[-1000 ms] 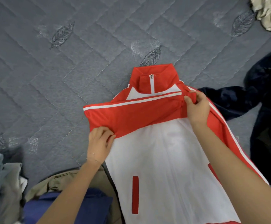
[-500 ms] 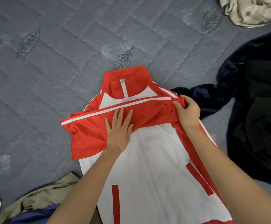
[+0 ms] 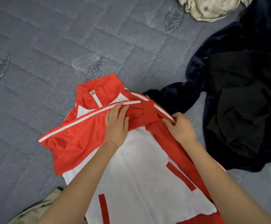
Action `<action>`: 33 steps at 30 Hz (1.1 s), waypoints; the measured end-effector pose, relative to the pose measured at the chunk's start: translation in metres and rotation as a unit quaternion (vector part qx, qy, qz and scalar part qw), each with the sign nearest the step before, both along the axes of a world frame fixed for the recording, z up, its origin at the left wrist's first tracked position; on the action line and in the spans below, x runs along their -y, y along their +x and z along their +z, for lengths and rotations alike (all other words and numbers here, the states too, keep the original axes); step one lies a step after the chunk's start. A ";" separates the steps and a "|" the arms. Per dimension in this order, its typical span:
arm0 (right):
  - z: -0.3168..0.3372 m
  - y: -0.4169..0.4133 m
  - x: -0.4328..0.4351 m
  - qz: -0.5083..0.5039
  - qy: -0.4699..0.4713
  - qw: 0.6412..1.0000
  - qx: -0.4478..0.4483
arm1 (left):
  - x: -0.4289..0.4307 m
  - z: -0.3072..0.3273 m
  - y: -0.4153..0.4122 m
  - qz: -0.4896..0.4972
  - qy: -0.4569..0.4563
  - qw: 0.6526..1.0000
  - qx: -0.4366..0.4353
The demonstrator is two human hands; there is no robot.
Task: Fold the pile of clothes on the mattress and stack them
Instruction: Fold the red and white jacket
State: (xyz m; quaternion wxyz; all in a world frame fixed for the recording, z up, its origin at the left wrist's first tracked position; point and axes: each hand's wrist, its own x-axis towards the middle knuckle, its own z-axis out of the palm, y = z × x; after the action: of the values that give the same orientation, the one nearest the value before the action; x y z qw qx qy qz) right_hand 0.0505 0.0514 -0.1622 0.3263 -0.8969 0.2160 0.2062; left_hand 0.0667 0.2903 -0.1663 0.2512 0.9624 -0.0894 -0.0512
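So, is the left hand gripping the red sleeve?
No, the left hand lies flat, fingers straight, on the red sleeve.

Light: even, diffuse, moderately bright; source direction not determinable. Shadows faint and soft-edged, a thin one under the folded red edge of the jacket point(image 3: 139, 167) at 8 o'clock. White panel at centre runs close to overexposed, with a hazy bright patch. Dark garment point(image 3: 244, 102) at 3 o'clock: blacks crushed, folds barely legible. Low sheen on the mattress point(image 3: 66, 46) quilting at 10–11 o'clock. Pale cloth point(image 3: 209, 7) at 1 o'clock slightly washed. Overall sharpness mediocre; fine texture smeared. Wide-angle distortion: quilting lines bow toward the edges, forearms point(image 3: 83, 183) stretch large at 6 o'clock.
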 end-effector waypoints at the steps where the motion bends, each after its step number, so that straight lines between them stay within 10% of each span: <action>1: 0.000 -0.004 0.006 0.006 0.022 1.000 -0.016 | 0.015 0.005 0.009 -0.025 -0.020 0.999 0.006; 10: 0.022 0.012 0.050 0.030 0.140 0.987 0.079 | 0.125 0.005 0.055 -0.296 0.026 0.952 -0.072; 27: 0.004 -0.039 0.160 0.007 0.254 0.946 -0.200 | 0.163 0.010 0.110 0.115 -0.223 0.960 -0.127; 33: 0.022 -0.020 0.175 -0.104 0.308 0.937 -0.126 | 0.191 0.022 0.081 0.010 -0.081 0.991 0.102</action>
State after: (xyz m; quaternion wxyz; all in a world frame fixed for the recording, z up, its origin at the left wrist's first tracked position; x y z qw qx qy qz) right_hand 0.0304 -0.1235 -0.1401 0.5762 -0.6918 0.2734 0.3386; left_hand 0.1476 0.0996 -0.1444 0.3186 0.9398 -0.1091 0.0573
